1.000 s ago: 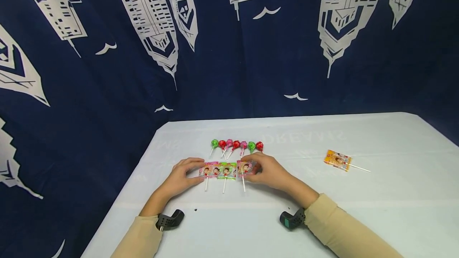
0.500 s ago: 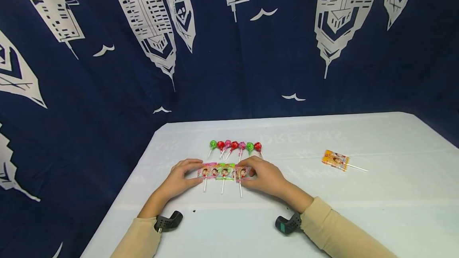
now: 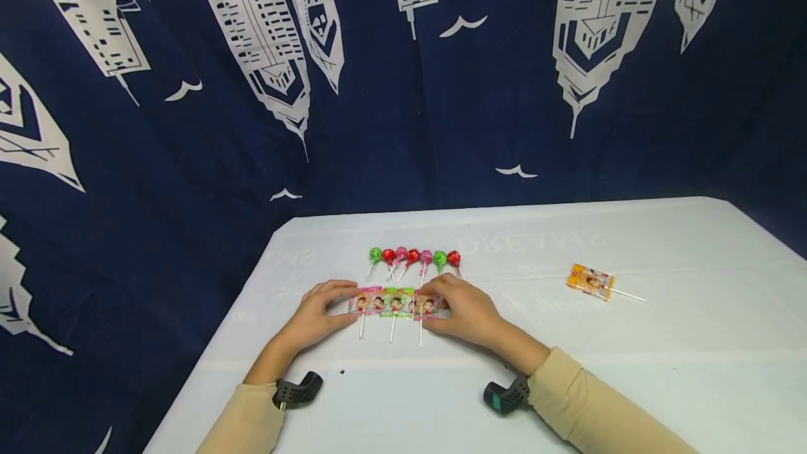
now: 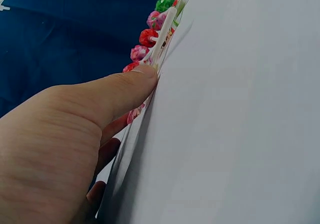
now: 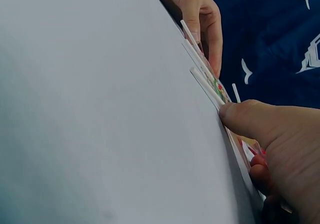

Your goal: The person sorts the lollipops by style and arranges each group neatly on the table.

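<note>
Three flat-wrapped lollipops lie side by side on the white table: a pink lollipop point(image 3: 362, 302) at left, a green lollipop point(image 3: 396, 302) in the middle, another pink lollipop point(image 3: 427, 305) at right. Their white sticks point toward me. My left hand point(image 3: 317, 312) holds the left pink one at its outer end, thumb on the near edge and fingers at the far edge. With thumb and fingers, my right hand point(image 3: 465, 308) grips the right pink one, whose edge meets the green wrapper. In the right wrist view, the right thumb point(image 5: 250, 119) presses near a stick.
Behind them runs a row of several round lollipops, among them a green ball lollipop point(image 3: 375, 254) and a red ball lollipop point(image 3: 453, 258). An orange-wrapped lollipop point(image 3: 590, 281) lies farther right on the table point(image 3: 693, 314). A dark blue printed curtain point(image 3: 403, 125) hangs behind.
My right hand has slid slightly left with the right pink lollipop, and the gap beside the green one has gone. My left hand has stayed at the left pink lollipop.
</note>
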`<move>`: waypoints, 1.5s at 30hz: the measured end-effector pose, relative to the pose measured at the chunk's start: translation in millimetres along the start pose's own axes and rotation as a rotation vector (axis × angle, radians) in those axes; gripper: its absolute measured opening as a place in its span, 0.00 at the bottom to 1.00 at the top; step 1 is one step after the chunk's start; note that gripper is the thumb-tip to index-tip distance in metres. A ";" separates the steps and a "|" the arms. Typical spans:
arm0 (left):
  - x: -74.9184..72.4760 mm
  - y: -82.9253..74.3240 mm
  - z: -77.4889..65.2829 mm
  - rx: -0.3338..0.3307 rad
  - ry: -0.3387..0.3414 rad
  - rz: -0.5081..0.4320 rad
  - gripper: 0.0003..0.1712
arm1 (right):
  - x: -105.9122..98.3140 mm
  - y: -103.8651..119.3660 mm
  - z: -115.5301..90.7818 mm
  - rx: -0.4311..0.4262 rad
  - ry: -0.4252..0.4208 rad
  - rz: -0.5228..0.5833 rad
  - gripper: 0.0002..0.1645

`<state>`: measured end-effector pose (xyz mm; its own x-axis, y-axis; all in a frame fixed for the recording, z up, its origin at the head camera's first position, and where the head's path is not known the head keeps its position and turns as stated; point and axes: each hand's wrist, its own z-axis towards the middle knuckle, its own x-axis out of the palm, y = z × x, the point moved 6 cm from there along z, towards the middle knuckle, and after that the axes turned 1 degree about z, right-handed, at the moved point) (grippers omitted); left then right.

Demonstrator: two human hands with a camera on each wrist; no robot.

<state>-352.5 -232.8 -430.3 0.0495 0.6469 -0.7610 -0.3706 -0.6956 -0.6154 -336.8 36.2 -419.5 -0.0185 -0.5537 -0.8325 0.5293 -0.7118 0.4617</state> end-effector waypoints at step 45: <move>-2.0 1.7 -1.0 0.039 -0.007 0.051 0.27 | -73.7 -36.3 -2.1 -0.060 0.105 0.248 0.26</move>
<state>-352.3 -235.6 -430.0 0.0235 0.6129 -0.7898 -0.4084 -0.7152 -0.5672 -352.9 103.7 -375.5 0.2043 -0.6578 -0.7250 0.5559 -0.5316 0.6390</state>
